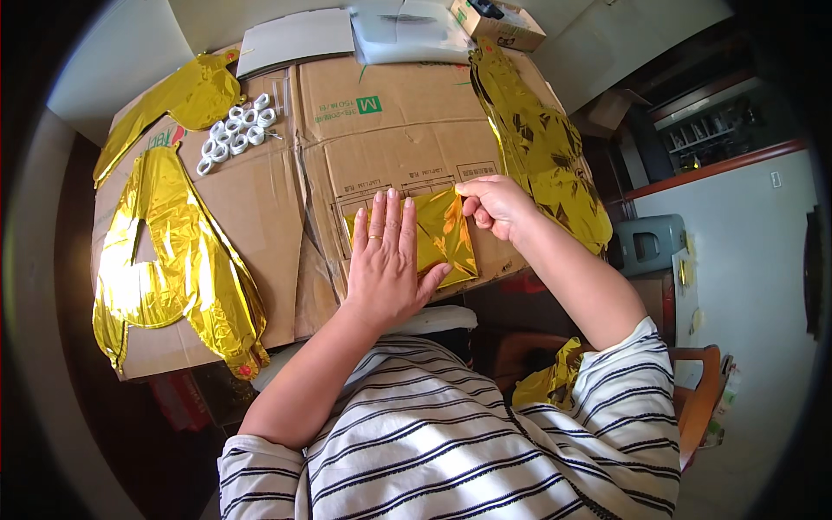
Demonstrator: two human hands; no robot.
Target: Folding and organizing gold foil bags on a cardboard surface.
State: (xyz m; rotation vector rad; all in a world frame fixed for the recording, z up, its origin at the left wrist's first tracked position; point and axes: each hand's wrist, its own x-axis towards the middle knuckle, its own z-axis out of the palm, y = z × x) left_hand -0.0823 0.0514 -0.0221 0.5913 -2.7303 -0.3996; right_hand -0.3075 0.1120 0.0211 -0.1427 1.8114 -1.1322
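Observation:
A folded gold foil balloon (444, 241) lies near the front edge of the cardboard-covered table. My left hand (386, 264) rests flat on its left part, fingers stretched out and a ring on one of them. At the packet's upper right corner, my right hand (496, 206) pinches the foil between thumb and forefinger, the other fingers curled in. Creases run across the foil between the two hands. What lies beneath my left palm is hidden.
Flat gold foil balloons (178, 251) spread over the left side, near several small white rolls (238, 130). A stack of gold foil (542, 139) lines the right edge. Behind are grey-white sheets (296, 42), clear plastic bags (412, 35) and a small box (511, 26). A grey stool (646, 244) stands right.

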